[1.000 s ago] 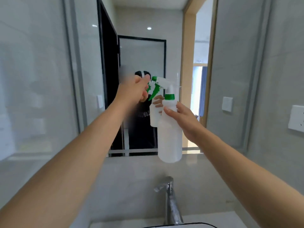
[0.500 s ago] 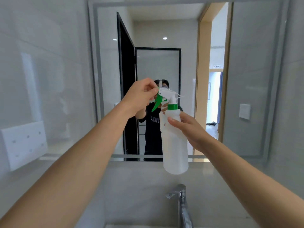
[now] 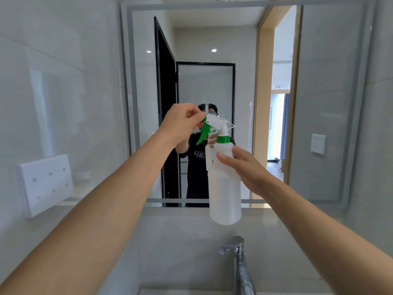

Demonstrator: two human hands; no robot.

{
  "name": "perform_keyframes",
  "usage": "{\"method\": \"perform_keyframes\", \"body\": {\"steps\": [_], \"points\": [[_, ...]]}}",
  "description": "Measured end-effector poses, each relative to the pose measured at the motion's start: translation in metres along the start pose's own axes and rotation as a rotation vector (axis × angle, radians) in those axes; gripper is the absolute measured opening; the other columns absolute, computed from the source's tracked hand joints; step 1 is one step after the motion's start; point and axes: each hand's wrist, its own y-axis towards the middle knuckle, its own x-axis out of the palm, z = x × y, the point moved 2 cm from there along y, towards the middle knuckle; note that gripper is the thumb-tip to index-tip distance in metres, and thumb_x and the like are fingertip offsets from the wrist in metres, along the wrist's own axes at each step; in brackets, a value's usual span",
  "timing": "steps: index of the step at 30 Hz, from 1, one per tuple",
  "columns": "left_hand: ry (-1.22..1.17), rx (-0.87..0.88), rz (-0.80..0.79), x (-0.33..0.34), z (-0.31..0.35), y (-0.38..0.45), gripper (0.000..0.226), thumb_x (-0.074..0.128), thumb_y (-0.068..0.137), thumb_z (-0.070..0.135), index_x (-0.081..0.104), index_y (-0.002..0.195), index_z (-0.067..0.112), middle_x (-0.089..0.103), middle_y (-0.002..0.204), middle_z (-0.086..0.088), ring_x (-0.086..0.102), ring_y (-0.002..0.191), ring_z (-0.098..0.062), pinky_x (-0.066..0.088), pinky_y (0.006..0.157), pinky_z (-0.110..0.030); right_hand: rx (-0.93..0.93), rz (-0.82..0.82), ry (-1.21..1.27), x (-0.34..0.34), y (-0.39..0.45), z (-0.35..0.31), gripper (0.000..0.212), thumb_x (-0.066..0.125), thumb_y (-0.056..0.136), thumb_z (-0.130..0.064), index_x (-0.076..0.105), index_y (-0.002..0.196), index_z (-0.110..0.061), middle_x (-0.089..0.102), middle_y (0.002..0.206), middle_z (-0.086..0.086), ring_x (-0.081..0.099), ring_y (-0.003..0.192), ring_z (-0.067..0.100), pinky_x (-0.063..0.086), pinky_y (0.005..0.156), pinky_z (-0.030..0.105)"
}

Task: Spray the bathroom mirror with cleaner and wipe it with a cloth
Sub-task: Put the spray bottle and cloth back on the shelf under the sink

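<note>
The spray bottle (image 3: pixel 225 184) is held upright in the air in front of the bathroom mirror (image 3: pixel 212 86), above the chrome faucet (image 3: pixel 237 252). The bottle body is translucent white, with a green collar at the neck, a white spray head and a green trigger (image 3: pixel 203 133). The nozzle end points left, toward the left hand.

Right hand (image 3: pixel 244 165): grips the bottle body from the right side, just below the shoulder. The thumb lies across the near face of the bottle; the other fingers wrap behind it and are mostly hidden.

Left hand (image 3: pixel 180 122): raised at the level of the spray head. The fingers (image 3: pixel 196 118) are curled together and pinch the nozzle tip at the left end of the spray head. The green trigger hangs below the fingertips and is not pressed by either hand.

The mirror carries a pale border band and reflects the person, the bottle, a black-framed door and a doorway with a wooden frame. A white socket plate (image 3: pixel 45 184) is mounted on the tiled wall (image 3: pixel 53 71) to the left of the mirror. The top of a white basin rim (image 3: pixel 180 291) shows at the bottom edge, beside the faucet.
</note>
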Motion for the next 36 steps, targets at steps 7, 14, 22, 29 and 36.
{"method": "perform_keyframes", "body": {"steps": [7, 14, 22, 29, 36], "points": [[-0.108, 0.092, -0.010, -0.009, -0.007, -0.010, 0.008, 0.062, 0.094, 0.008, 0.068, 0.088, 0.010, 0.071, 0.086, -0.007, 0.064, 0.074, -0.008, 0.050, 0.070, -0.019, -0.070, 0.023, -0.005, 0.018, -0.004, -0.003, 0.008, 0.068, 0.093, -0.026, 0.072, 0.099, -0.030, 0.054, 0.138, 0.006, 0.067, 0.104, 0.022, 0.059, 0.069, 0.023], [-0.186, -0.184, 0.087, -0.002, -0.040, -0.054, 0.024, 0.052, 0.097, 0.015, 0.068, 0.116, 0.016, 0.072, 0.102, 0.005, 0.068, 0.089, -0.008, 0.057, 0.084, -0.031, -0.024, 0.177, -0.058, 0.027, -0.002, 0.007, 0.023, 0.073, 0.088, -0.033, 0.069, 0.111, -0.031, 0.072, 0.114, -0.001, 0.072, 0.098, 0.020, 0.061, 0.078, 0.036], [-0.244, -0.316, -0.254, 0.073, -0.076, -0.165, 0.077, 0.080, 0.076, 0.026, 0.041, 0.142, 0.033, 0.060, 0.125, 0.013, 0.061, 0.107, -0.003, 0.054, 0.086, -0.028, 0.053, 0.375, -0.082, 0.031, -0.012, 0.027, 0.038, 0.077, 0.085, -0.033, 0.061, 0.120, -0.024, 0.073, 0.110, 0.004, 0.072, 0.097, 0.026, 0.060, 0.084, 0.050], [-0.106, -0.271, -0.164, 0.097, -0.059, -0.165, 0.097, 0.086, 0.066, 0.048, 0.031, 0.143, 0.030, 0.056, 0.126, 0.007, 0.053, 0.120, -0.016, 0.048, 0.089, -0.031, 0.043, 0.536, -0.095, 0.036, -0.035, 0.019, 0.024, 0.074, 0.087, -0.037, 0.057, 0.103, -0.031, 0.072, 0.104, 0.000, 0.071, 0.090, 0.018, 0.061, 0.068, 0.034], [-0.311, -0.251, -0.210, 0.120, -0.021, -0.186, 0.082, 0.088, 0.060, 0.045, 0.043, 0.128, 0.035, 0.059, 0.117, 0.018, 0.058, 0.110, -0.008, 0.049, 0.083, -0.027, 0.038, 0.532, -0.161, 0.006, -0.106, -0.010, 0.031, 0.075, 0.085, -0.038, 0.059, 0.111, -0.031, 0.072, 0.104, -0.004, 0.071, 0.092, 0.015, 0.059, 0.075, 0.032]]}}
